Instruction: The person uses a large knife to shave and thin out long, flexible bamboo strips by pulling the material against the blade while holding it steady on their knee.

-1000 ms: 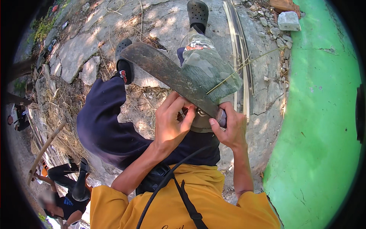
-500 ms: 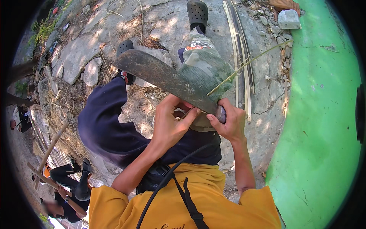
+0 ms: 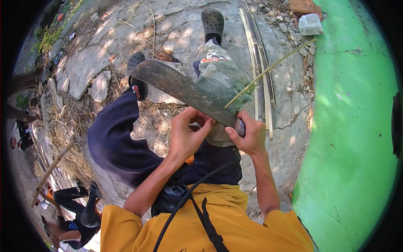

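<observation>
A machete with a broad dark blade lies slantwise over my lap, its tip toward the upper left. My right hand is closed round its rounded handle end, thumb at the base of the blade. A thin greenish-yellow bamboo strip runs from beneath the blade up to the right. On the near side of the blade, my left hand is closed in a pinch on the strip's near end, mostly hidden by fingers and blade. Camouflage cloth covers my right leg under the strip.
Several long split strips lie on the cracked concrete beyond my right knee. A green surface fills the right side, with a white block at its far edge. At lower left another person sits near poles.
The whole view has shifted slightly. Both hands keep their grips, and my left fingertips have shifted slightly along the blade. At lower left the other person's arms and a pole have moved.
</observation>
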`<control>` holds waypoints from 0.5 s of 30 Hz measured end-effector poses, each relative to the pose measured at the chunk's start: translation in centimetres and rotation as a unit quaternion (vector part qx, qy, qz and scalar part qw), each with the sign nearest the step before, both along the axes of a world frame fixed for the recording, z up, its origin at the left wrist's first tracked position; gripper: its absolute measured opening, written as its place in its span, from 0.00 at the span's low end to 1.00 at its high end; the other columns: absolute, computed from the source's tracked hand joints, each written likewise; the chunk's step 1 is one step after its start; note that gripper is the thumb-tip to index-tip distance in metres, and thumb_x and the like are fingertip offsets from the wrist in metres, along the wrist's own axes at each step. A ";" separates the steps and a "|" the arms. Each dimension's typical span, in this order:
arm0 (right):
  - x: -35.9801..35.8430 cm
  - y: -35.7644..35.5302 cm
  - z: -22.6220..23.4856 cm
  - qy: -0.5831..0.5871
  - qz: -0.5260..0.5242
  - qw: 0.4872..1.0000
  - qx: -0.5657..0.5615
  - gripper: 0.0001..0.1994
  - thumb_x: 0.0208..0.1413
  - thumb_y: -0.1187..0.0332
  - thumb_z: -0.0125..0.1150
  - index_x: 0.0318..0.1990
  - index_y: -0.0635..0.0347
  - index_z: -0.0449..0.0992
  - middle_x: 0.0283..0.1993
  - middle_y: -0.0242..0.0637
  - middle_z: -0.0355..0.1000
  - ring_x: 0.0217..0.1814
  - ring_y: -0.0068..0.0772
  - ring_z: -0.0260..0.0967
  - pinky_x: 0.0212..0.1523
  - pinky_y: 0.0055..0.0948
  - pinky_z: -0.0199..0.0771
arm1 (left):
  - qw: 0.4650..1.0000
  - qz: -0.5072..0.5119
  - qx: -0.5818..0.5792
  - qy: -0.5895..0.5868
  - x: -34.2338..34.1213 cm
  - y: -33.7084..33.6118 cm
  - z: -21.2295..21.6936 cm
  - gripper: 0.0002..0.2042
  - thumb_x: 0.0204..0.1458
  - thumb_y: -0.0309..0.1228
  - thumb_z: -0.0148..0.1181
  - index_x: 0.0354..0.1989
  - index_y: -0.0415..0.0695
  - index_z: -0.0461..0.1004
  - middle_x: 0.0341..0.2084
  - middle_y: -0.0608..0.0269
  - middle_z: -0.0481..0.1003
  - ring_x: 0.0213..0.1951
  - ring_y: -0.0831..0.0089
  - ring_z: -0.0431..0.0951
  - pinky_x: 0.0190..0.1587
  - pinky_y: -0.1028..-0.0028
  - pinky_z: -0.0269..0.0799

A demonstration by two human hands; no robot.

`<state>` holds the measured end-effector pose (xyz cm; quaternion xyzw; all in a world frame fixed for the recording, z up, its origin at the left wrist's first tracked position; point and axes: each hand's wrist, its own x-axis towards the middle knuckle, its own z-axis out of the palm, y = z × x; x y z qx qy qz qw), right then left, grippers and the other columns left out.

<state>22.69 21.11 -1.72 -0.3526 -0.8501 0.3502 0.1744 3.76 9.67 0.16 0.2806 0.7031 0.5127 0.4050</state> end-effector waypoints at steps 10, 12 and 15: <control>-0.4 0.4 0.7 -0.024 0.020 0.999 0.012 0.28 0.58 0.37 0.68 0.37 0.56 0.75 0.19 0.41 0.72 0.21 0.50 0.76 0.24 0.44 0.69 | 1.000 0.016 0.005 -0.023 0.7 0.8 0.4 0.07 0.53 0.22 0.70 0.39 0.34 0.82 0.32 0.62 0.79 0.30 0.78 0.79 0.31 0.74 0.79; -0.4 0.7 1.0 -0.043 0.013 0.999 -0.007 0.29 0.58 0.36 0.68 0.37 0.56 0.74 0.19 0.41 0.72 0.22 0.51 0.76 0.24 0.44 0.69 | 1.000 0.006 -0.004 -0.021 0.5 0.9 0.3 0.07 0.55 0.22 0.69 0.41 0.33 0.81 0.32 0.63 0.79 0.32 0.79 0.80 0.33 0.75 0.80; -0.7 0.4 1.3 -0.051 0.007 0.999 -0.002 0.29 0.59 0.36 0.67 0.37 0.56 0.74 0.19 0.41 0.72 0.22 0.51 0.77 0.24 0.45 0.70 | 1.000 -0.008 -0.007 -0.001 0.4 0.7 0.1 0.08 0.57 0.21 0.68 0.43 0.32 0.81 0.32 0.64 0.79 0.33 0.80 0.80 0.35 0.76 0.80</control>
